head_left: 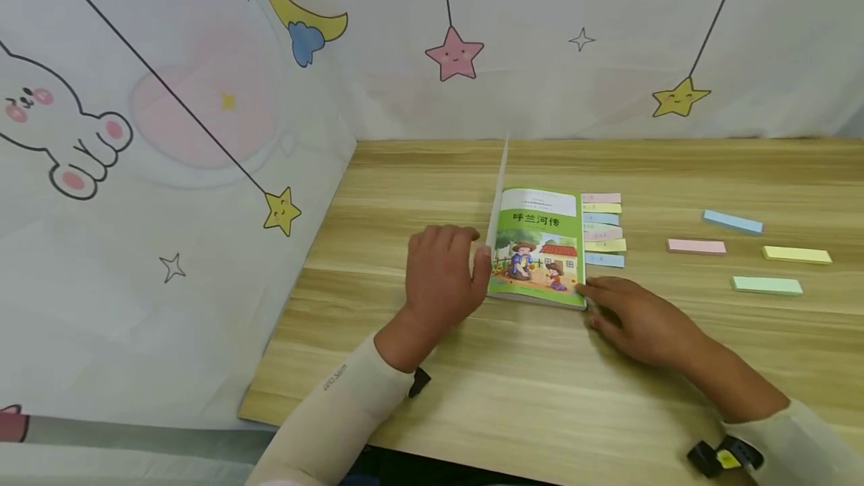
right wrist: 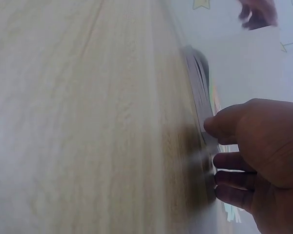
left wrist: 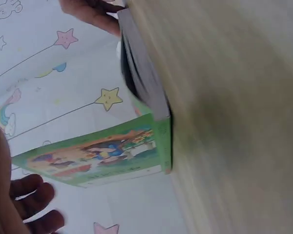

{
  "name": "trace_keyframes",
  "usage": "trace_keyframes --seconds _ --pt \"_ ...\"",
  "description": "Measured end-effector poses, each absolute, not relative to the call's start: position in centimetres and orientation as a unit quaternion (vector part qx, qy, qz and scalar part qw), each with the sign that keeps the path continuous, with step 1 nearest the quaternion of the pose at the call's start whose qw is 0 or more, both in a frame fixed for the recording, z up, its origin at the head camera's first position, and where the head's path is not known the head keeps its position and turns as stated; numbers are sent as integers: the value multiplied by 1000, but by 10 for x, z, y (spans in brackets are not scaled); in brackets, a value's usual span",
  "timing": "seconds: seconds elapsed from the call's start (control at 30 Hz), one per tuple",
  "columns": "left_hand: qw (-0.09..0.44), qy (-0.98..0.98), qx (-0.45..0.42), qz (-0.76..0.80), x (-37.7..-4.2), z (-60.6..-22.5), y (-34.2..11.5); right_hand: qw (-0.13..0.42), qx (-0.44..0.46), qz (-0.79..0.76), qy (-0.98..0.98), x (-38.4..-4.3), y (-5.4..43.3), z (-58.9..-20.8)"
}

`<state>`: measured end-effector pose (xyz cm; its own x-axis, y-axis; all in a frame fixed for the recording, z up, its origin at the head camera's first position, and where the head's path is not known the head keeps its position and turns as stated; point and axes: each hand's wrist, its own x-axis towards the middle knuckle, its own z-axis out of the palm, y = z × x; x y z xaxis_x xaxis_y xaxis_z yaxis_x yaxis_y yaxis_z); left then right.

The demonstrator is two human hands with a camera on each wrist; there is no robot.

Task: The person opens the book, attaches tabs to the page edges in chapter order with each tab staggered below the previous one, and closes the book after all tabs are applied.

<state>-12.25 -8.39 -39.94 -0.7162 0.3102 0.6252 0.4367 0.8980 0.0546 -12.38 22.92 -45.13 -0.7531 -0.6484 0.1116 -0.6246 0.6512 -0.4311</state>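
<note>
A green picture-covered book (head_left: 538,250) lies on the table, its cover (left wrist: 95,155) lifted and standing nearly upright on the spine side. Just left of that cover is my left hand (head_left: 442,276); in the left wrist view its fingers (left wrist: 36,197) are loosely bent, apart from the cover's free edge. My right hand (head_left: 637,317) touches the book's lower right corner. The right wrist view has its thumb (right wrist: 224,122) at the page edges and the other fingers stretched along the side. Several coloured sticky tabs (head_left: 602,229) stick out from the book's right edge.
Right of the book lie separate pads of sticky tabs: blue (head_left: 733,221), pink (head_left: 697,247), yellow (head_left: 797,254) and green (head_left: 767,286). A printed cloth (head_left: 540,96) with stars hangs behind and to the left of the wooden table (head_left: 513,381).
</note>
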Motion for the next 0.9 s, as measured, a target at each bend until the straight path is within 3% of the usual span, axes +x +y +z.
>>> trace_keyframes --seconds 0.2,0.33,0.43,0.9 --pt "2 -955 -282 -88 -123 -418 -71 24 -345 -213 914 -125 229 -454" --pt "-121 -952 -282 -24 -120 -422 -63 30 -340 -218 914 -126 228 -456" --pt "-151 -950 -272 -6 -119 -421 -61 30 -337 -219 915 -126 227 -456" --pt "-168 -949 -267 9 -120 -424 -59 14 -325 -229 917 -120 226 -461"
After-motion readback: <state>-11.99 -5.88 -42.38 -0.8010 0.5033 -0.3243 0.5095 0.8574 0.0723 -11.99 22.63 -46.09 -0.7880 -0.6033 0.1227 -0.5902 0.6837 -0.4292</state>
